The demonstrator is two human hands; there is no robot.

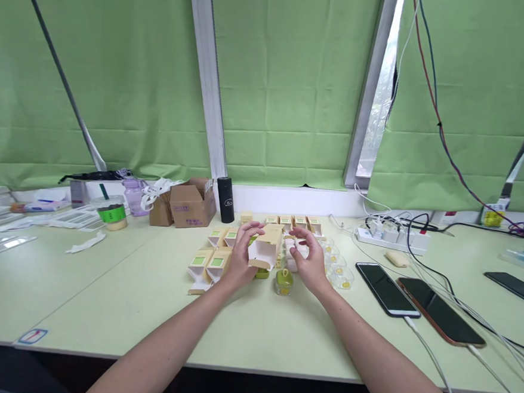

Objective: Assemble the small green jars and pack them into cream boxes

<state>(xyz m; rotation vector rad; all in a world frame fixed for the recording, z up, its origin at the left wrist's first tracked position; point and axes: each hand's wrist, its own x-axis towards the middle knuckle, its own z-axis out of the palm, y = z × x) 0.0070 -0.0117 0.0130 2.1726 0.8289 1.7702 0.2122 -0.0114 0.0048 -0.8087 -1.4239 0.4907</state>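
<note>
My left hand (pixel 242 256) is closed around a small cardboard box (pixel 263 253), whose open end shows a white inside. Beside the box, my right hand (pixel 308 256) is raised with its fingers curved and apart, holding nothing that I can see. A small clear jar with a green lid (pixel 284 282) stands on the table between my hands. Part of another green lid (pixel 262 274) shows under the held box. Left of my left hand stand several more small boxes (pixel 199 270) with open flaps. Behind my right hand are pale pink pieces (pixel 290 252) and clear plastic cups (pixel 340 272).
Two phones (pixel 387 289) with charging cables lie to the right, near a power strip (pixel 394 237). At the back stand a black cylinder (pixel 226 200) and a brown carton (pixel 193 203). A drink cup (pixel 112 213) is further left. The table's front edge (pixel 214 365) runs below my forearms.
</note>
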